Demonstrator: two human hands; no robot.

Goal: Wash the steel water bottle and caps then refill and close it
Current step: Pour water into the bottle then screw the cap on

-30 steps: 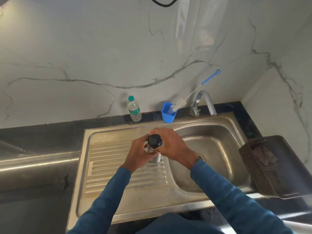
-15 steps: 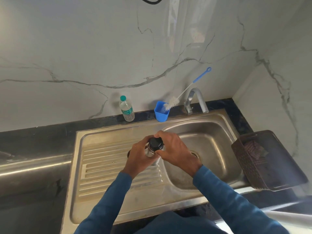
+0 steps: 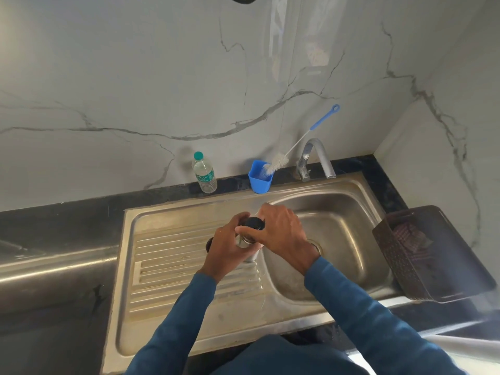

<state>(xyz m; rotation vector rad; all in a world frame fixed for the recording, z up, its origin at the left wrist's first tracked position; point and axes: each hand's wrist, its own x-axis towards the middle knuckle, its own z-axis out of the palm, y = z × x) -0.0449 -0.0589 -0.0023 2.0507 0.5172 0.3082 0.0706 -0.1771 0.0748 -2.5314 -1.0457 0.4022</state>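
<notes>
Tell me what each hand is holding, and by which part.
Left hand holds the steel bottle around its upper body, just below the neck. Right hand has its grip on the black cap at the top.

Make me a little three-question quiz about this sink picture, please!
1. True or false: the tap is running.
2. What sits inside the blue cup? A) a spoon B) a bottle brush C) a sponge
3. Fill in: the left hand holds the steel bottle over the ______ part of the sink, while the right hand has its grip on the black cap.

Key: 1 false, no water shows at the spout. 2 B. 3 ribbed draining.
</notes>
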